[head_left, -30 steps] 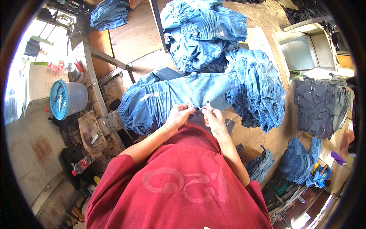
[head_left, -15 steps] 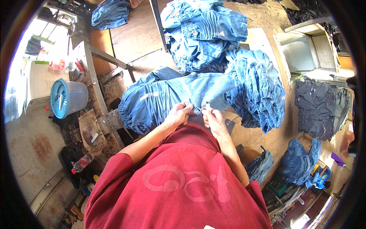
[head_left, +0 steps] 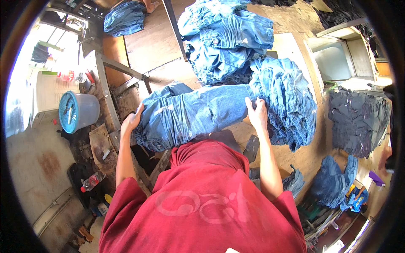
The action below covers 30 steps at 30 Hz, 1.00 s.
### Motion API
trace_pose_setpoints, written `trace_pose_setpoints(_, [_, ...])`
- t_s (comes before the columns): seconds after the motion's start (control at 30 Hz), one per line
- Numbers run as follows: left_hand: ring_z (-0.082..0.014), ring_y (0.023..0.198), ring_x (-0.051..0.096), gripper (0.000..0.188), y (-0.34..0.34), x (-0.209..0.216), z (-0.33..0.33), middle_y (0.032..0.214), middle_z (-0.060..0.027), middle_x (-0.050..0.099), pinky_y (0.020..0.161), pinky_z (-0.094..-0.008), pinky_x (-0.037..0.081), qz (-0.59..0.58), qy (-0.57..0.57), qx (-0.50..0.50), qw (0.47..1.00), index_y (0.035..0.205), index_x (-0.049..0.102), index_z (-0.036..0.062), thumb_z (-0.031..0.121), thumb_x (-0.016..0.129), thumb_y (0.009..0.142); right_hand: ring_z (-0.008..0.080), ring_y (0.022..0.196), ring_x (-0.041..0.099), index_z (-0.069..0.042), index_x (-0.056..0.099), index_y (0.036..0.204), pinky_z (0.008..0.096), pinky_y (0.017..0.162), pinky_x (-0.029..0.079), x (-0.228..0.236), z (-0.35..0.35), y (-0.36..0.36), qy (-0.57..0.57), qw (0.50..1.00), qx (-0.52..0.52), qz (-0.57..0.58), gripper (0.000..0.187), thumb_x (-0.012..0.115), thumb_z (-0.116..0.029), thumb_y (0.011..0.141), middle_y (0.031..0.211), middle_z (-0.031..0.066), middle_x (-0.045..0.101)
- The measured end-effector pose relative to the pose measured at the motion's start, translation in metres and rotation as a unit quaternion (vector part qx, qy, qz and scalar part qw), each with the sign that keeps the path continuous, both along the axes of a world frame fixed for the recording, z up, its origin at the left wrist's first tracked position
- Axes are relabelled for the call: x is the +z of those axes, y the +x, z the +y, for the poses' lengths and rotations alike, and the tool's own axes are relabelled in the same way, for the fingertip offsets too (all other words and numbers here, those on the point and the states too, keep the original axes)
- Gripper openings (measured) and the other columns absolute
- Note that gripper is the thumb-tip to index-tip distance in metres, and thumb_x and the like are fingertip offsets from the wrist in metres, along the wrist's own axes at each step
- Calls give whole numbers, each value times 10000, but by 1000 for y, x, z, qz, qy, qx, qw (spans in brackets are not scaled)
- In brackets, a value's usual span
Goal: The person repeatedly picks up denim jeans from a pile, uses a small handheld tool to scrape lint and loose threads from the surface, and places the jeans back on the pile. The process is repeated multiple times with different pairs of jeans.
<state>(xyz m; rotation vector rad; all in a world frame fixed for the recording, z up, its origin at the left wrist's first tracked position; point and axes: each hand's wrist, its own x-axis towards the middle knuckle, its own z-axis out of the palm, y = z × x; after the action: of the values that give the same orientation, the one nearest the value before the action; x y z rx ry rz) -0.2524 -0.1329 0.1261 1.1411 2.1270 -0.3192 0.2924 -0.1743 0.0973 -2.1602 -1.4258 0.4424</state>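
Observation:
A blue denim garment (head_left: 192,111), faded and creased, stretches sideways in front of me. At its left end is my left hand (head_left: 133,120), closed round the edge with its fingers partly hidden. Its right end lies between the thumb and fingers of my right hand (head_left: 257,114), which grips the denim beside a bunched heap of blue denim garments (head_left: 287,97). Farther back, another tall pile of folded denim (head_left: 230,31) stands on the wooden surface.
To the left are a translucent bucket with a blue lid (head_left: 86,106), a wooden frame (head_left: 105,90) and a plastic bottle (head_left: 93,181). Dark garments (head_left: 358,116) lie at the right, with more denim (head_left: 329,181) below them. A person's foot (head_left: 151,6) shows at the far edge.
My hands have moved apart from the middle to the two ends of the denim garment. The small thing pinched in my right hand earlier no longer shows.

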Motion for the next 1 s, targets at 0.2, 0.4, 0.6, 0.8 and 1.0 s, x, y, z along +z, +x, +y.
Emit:
trace_pose_setpoints(0.2, [-147,953,661,379,36,11,-25,1072,-18,756,926,-306,509,-322,357,232,845,1241,728,19,283,805,980,486,900,712,-34,581,999,544,790,538,-14,12,2,-81,995,41,38,477,825,-438,926,904,259,714])
trace_pose_setpoints(0.4, [-107,962,635,474,53,45,-115,1088,-65,724,900,-282,495,-392,203,243,864,1297,630,-39,252,816,972,418,796,692,-19,561,876,475,722,531,13,62,45,109,992,-44,-54,234,710,-132,1015,832,203,673])
trace_pose_setpoints(0.6, [-129,950,705,401,125,35,-102,1130,-140,771,826,-274,547,-368,275,232,858,1277,551,-26,138,782,993,348,801,653,5,621,977,441,750,521,64,153,111,154,984,63,-66,202,636,-173,1070,883,191,663])
trace_pose_setpoints(0.8, [-156,1078,646,311,184,-18,17,1203,-65,701,936,-327,527,-389,376,223,811,1287,585,9,106,710,1019,176,681,508,-11,565,898,382,656,457,112,238,153,184,975,128,13,312,654,-242,1089,738,70,554])
trace_pose_setpoints(1.0, [-147,1104,675,550,304,-23,92,1320,-26,680,919,-362,552,-675,134,312,655,1513,527,71,151,735,1009,213,819,618,-13,664,998,412,789,517,213,331,252,358,933,-32,3,346,714,-351,1051,888,92,689])
